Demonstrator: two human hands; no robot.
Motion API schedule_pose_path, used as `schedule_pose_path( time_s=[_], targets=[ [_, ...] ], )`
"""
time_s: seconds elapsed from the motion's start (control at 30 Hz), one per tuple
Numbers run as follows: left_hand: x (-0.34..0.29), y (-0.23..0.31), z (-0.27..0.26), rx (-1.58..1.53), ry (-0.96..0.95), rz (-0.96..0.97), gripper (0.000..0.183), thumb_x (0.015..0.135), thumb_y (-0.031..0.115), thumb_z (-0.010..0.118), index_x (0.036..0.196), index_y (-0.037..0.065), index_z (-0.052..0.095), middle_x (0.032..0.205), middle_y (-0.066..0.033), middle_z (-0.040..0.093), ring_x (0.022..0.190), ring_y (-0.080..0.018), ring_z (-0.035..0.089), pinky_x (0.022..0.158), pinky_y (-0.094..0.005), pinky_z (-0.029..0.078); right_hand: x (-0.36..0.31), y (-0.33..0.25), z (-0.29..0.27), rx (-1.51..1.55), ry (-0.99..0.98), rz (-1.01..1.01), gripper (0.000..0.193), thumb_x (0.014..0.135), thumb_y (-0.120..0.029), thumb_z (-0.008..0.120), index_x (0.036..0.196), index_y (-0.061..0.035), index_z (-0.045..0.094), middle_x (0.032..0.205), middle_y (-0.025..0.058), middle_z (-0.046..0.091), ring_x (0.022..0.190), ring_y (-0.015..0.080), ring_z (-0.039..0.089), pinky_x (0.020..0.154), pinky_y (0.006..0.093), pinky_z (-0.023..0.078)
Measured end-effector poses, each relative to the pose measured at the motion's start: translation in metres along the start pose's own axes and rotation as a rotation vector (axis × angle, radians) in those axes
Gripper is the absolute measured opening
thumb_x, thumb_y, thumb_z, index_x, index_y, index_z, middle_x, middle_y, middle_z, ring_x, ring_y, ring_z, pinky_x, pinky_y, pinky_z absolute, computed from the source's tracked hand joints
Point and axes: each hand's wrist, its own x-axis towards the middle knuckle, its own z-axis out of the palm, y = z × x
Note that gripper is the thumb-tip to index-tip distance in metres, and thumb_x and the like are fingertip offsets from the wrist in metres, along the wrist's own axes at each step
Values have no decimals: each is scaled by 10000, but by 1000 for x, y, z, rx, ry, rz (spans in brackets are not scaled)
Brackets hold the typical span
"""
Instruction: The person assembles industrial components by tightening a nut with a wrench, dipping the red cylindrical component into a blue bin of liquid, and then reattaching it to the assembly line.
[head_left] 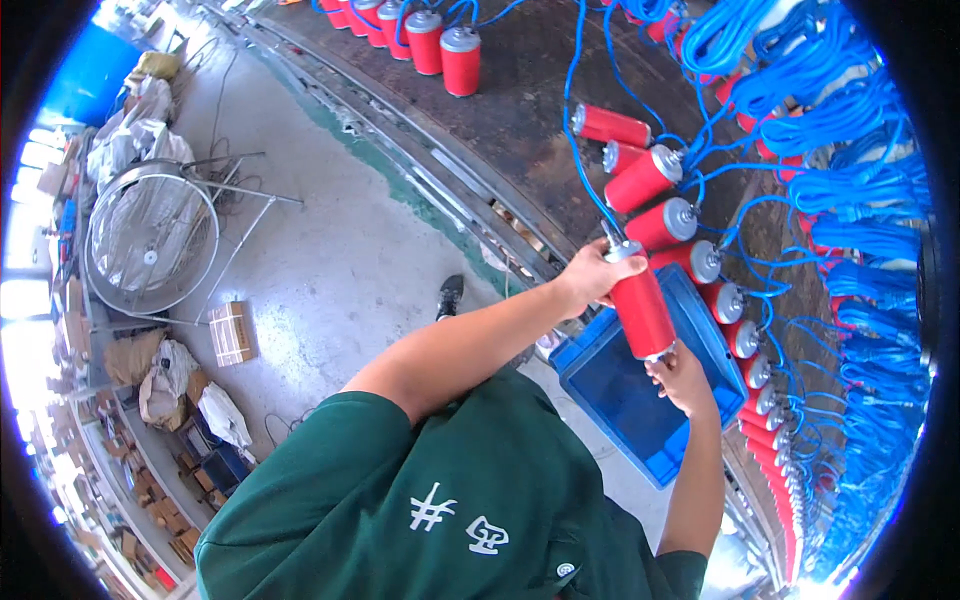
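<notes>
A red cylinder (643,310) with silver end caps hangs tilted between my hands over a blue plastic crate (580,375). My left hand (592,275) is closed around its upper end, where a blue cable (577,150) comes out and runs up. At the lower end, my right hand (682,378) has its fingers curled against the bottom cap; whether they hold some small part there is hidden. Close beyond the crate, several similar red cylinders (643,180) lie on the dark workbench (520,130), each with a blue cable.
Coiled blue cables (840,130) fill the bench's right side. More red cylinders (460,62) stand at its far end. A metal rail (440,190) follows the bench edge. On the floor to the left are a large fan (150,250), a cardboard box (232,333) and sacks (165,385).
</notes>
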Motion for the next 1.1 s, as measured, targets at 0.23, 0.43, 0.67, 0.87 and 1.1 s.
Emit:
schedule_pose_path(
  time_s=[0.23, 0.43, 0.67, 0.87, 1.1],
  targets=[
    [-2, 6, 1, 15, -63, -40, 960, 762, 481, 902, 1465, 1, 456, 1258, -150, 691, 1125, -282, 720, 853, -484, 631, 1, 18, -9, -28, -22, -143, 209, 996, -185, 705, 1072, 9, 720, 859, 80, 717, 789, 177, 684, 684, 354, 537],
    [1, 16, -5, 9, -27, 1, 913, 782, 427, 911, 1461, 4, 470, 1246, -136, 694, 1080, -271, 736, 840, -479, 636, -4, 24, 2, -446, 254, -197, 345, 905, -133, 829, 940, -40, 499, 798, 119, 702, 720, 225, 701, 643, 396, 539],
    [-5, 85, -52, 502, 100, 521, 648, 796, 346, 951, 1265, 37, 626, 1174, -65, 698, 1093, -152, 654, 1019, -336, 529, -49, 50, 8, 119, 293, 50, 316, 947, -96, 773, 938, -68, 458, 754, 69, 615, 620, 149, 631, 491, 290, 478],
    [12, 146, -138, 1156, 385, 771, 719, 729, 395, 962, 1275, 70, 627, 1096, -69, 753, 1033, -178, 734, 947, -351, 572, -89, 55, 20, 161, 425, 113, 277, 953, -68, 750, 941, -66, 474, 743, 74, 605, 671, 147, 670, 500, 286, 450],
    [21, 176, -215, 1319, 264, 769, 739, 686, 332, 948, 1309, 88, 634, 1152, -120, 742, 1089, -300, 732, 967, -404, 571, -104, 77, 31, 343, 524, 97, 243, 975, -76, 732, 946, -65, 491, 755, 55, 600, 645, 132, 638, 548, 269, 444]
  ],
)
